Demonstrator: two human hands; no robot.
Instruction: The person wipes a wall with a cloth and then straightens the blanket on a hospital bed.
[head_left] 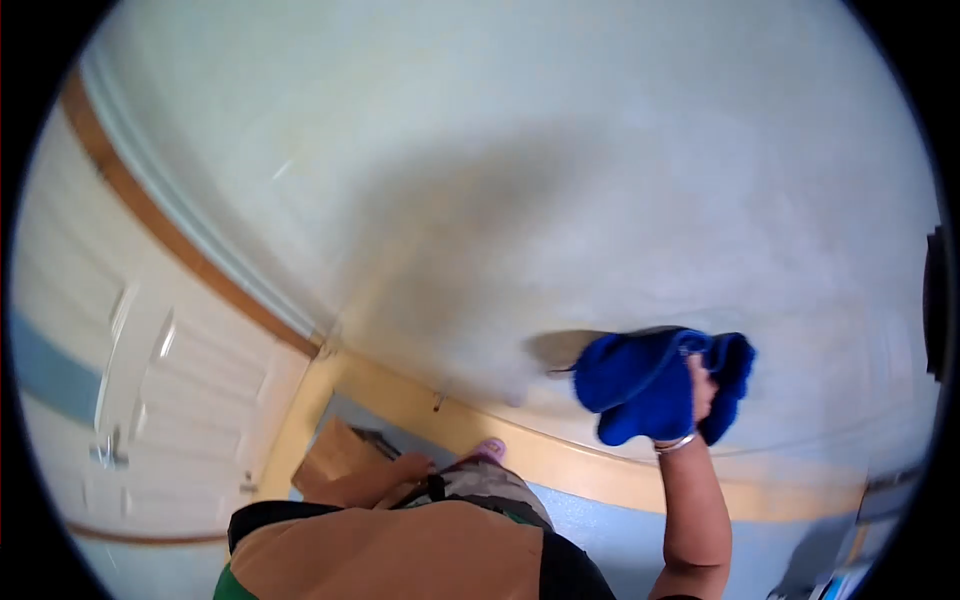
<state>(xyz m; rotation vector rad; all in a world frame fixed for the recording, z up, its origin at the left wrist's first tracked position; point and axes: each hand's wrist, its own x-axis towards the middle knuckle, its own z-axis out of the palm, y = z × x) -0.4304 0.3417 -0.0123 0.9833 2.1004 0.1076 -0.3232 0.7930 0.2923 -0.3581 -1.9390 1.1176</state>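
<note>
My right hand [704,388] grips a bunched blue cloth [635,375] with a fluffy edge. The cloth is up against the pale wall [640,230], and its folds cover part of my fingers. Around that wrist is a bracelet [676,443]. My left hand [412,467] is low in front of my body, by the camouflage-patterned shorts [485,485]. Its fingers are too small and blurred to make out, and no object shows in it.
A white panelled door [190,360] with a metal handle [108,450] and brown frame is at left. On the floor [590,515] by the yellow wall base is a brown box [340,455]. A dark object [936,300] is at the right edge.
</note>
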